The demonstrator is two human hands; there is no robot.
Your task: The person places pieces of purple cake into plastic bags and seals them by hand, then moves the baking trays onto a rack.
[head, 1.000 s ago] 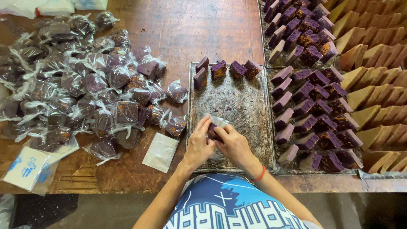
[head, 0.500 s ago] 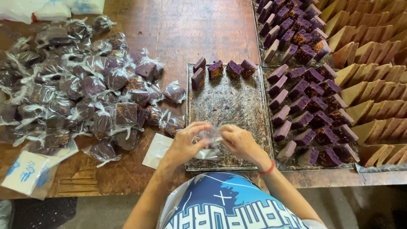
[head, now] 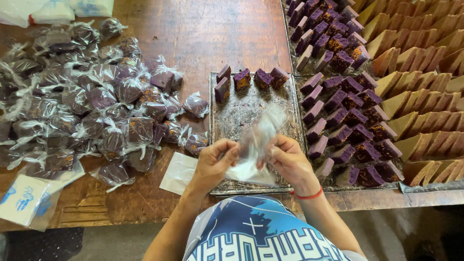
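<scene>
Fingers of left hand (head: 212,164) and right hand (head: 290,162) pinch a clear plastic bag (head: 256,145).

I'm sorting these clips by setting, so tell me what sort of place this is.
Probably a small sweet-making workshop: metal trays of purple cake pieces, a pile of bagged pieces, and both hands opening a clear bag.

Near-empty metal tray (head: 241,113) ahead open, bagged pile (head: 92,101) crowding left, purple cake rows (head: 348,125) right.

shirt: blue-white print, white block letters | right wrist: red band (head: 309,195) | forearms: bare
</scene>
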